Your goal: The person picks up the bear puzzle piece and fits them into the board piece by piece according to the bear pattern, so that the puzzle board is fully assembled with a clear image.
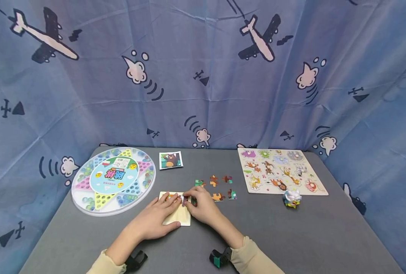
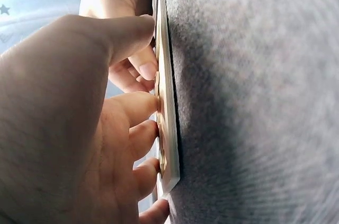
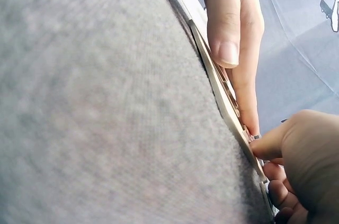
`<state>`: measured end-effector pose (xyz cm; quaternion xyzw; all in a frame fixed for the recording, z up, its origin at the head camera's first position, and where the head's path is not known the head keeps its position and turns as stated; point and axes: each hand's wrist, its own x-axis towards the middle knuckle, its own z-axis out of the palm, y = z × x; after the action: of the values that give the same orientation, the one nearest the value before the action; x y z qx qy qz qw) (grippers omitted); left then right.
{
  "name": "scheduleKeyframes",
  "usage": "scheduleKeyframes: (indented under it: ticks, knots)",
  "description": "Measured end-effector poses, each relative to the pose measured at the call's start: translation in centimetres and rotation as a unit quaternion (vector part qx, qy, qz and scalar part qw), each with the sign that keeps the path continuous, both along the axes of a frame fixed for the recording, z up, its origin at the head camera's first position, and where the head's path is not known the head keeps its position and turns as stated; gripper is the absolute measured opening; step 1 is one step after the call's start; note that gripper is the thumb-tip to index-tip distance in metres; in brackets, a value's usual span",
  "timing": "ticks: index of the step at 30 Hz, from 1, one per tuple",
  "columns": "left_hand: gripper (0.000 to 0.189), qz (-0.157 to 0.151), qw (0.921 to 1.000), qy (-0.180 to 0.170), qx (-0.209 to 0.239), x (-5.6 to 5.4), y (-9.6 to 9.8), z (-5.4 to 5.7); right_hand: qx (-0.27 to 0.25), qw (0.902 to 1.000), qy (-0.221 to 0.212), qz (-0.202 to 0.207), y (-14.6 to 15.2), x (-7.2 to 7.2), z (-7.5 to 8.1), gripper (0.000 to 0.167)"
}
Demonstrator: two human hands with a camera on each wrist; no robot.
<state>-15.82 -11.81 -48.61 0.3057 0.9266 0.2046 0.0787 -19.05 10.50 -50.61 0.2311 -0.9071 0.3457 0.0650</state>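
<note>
Both sleeves frame the work: left hand [image 1: 160,217] flat, steadying the puzzle tray [image 1: 179,219] mid-table; right hand [image 1: 200,205] pinches a piece [image 1: 188,199] (partly hidden). Better to press it level.

The table [image 1: 292,236] is covered in plain dark grey felt. The backdrop cloth [image 1: 203,76] is blue, printed with dark and cream aeroplanes and white smoke puffs. Near the left edge, the round game board [image 1: 113,180] is white-rimmed with a pale turquoise centre, pink, yellow and light green star points, and multicoloured marbles. The picture card [image 1: 170,160] shows a brown bear on a white-bordered green ground. The puzzle tray [image 1: 180,217] is pale cream wood. The loose puzzle pieces [image 1: 220,186] are orange, brown and green. Near the right edge, the animal peg board [image 1: 279,171] is cream with orange, purple, green and pink animals. The small toy [image 1: 292,198] is white and yellow. Both sleeves [image 1: 254,258] are beige.
</note>
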Motion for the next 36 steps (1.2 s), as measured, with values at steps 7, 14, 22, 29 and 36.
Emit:
scheduleKeyframes:
  ticks: [7, 14, 22, 29, 36]
  knots:
    - [0.069, 0.006, 1.0, -0.005, -0.003, 0.09, 0.17, 0.16, 0.006, 0.9999, 0.01, 0.004, -0.03, 0.02, 0.0, 0.021]
    - [0.063, -0.001, 1.0, -0.005, -0.001, 0.0, 0.08, 0.24, 0.015, 0.9997, 0.014, 0.011, -0.02, 0.07, 0.26, 0.021]
    - [0.062, 0.0, 0.9999, -0.016, 0.005, -0.07, -0.02, 0.17, 0.036, 0.9991, 0.02, 0.012, 0.01, 0.17, 0.31, 0.021]
    - [0.062, -0.003, 0.9998, -0.017, -0.005, -0.28, -0.05, 0.37, 0.041, 0.999, 0.017, -0.001, -0.09, 0.17, 0.4, 0.02]
    - [0.061, 0.001, 0.9997, -0.026, 0.0, -0.25, -0.12, 0.54, 0.033, 0.9993, 0.017, -0.002, -0.18, 0.16, 0.38, 0.02]
